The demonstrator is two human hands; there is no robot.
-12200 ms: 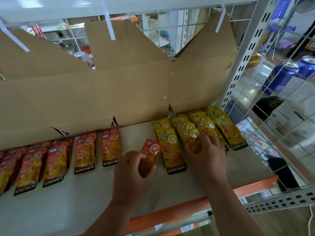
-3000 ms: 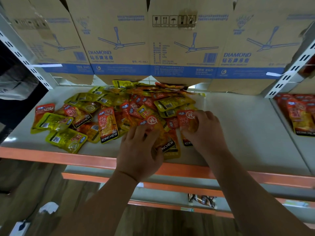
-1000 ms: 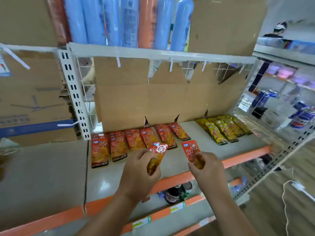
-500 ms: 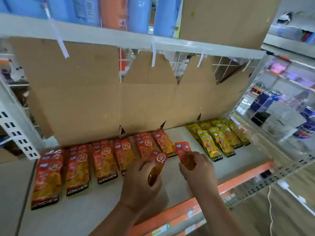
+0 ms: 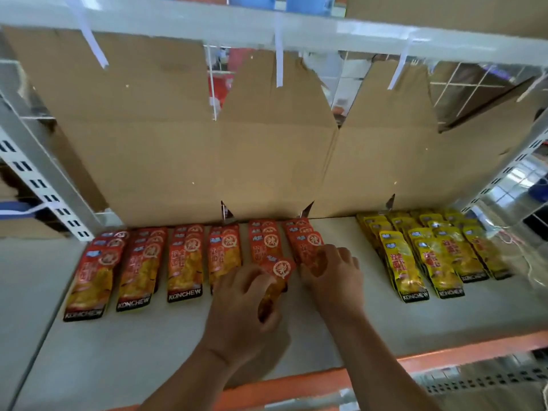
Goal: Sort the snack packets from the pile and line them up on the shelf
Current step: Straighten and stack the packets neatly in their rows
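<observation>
Head view, looking down at a white shelf (image 5: 118,351) with an orange front edge (image 5: 296,390).

My left hand (image 5: 243,310) is low centre, fingers (image 5: 252,280) curled round a red packet (image 5: 278,269). The packet is tilted and lifted off the shelf, its top with the round logo sticking out above the knuckles, just in front of the fifth red stack.

My right hand (image 5: 333,277) is just right of it, close to the left hand, though I can't tell if they touch. Its fingers and thumb are bent onto a second packet (image 5: 308,250), gripping the lower end. That packet lies on the rightmost red stack, top end toward the back.

The red stacks (image 5: 184,262) make six columns side by side along the back, overlapping like shingles, with KONCHEW labels at the front ends. The two rightmost are partly hidden by the hands.

The yellow stacks (image 5: 430,259) sit well apart on the right in the same kind of row, with bare shelf between the colours.

The back wall is a flattened cardboard sheet (image 5: 267,143), taped by white strips (image 5: 278,63) to the beam (image 5: 178,22) above. A slotted upright (image 5: 38,176) stands at far left and wire mesh (image 5: 462,81) at upper right. The edges are blurred.
</observation>
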